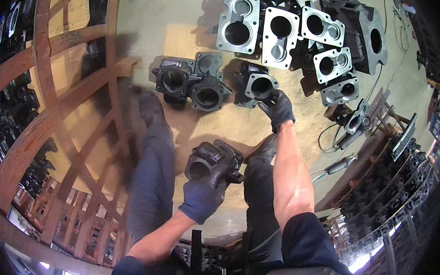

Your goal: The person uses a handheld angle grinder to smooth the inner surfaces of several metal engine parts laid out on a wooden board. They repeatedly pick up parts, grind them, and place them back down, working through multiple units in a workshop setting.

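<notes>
Castings on floor sheet, rack left; flanged housings behind, power tools right

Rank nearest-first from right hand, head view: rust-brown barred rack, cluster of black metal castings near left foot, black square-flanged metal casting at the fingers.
1. Black square-flanged metal casting: at the right hand.
2. Cluster of black metal castings: left of that casting.
3. Rust-brown barred rack: farther left.

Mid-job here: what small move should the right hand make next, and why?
Probably firm up the right hand's grip on the far casting before shifting it: that hand appears to be only at its near right corner, and the left hand is occupied with the near casting.
</notes>
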### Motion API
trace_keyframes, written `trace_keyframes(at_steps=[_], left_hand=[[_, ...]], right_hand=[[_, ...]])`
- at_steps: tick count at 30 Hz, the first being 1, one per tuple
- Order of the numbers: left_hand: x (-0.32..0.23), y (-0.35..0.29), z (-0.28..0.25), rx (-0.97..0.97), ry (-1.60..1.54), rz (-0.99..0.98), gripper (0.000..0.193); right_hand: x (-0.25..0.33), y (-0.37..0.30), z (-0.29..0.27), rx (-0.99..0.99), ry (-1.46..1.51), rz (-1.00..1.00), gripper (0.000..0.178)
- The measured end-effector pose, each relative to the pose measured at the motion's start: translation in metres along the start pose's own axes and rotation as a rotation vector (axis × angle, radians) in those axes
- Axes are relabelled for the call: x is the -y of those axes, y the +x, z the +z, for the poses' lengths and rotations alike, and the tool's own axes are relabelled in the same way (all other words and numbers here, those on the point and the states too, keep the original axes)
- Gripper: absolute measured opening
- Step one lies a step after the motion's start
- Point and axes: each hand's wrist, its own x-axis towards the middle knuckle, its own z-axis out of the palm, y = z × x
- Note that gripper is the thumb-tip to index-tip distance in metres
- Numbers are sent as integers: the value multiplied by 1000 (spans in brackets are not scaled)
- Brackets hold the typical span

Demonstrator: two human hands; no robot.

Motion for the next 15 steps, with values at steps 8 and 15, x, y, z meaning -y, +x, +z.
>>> trace_keyframes(at_steps=[8, 15], left_hand=[[13, -2, 4, -127, 54, 94, 45], [9, -4, 0, -56, 153, 47, 43]], right_hand=[[-2, 0, 54, -339, -241, 28, 21], [-59, 42, 37, -216, -622, -104, 24]])
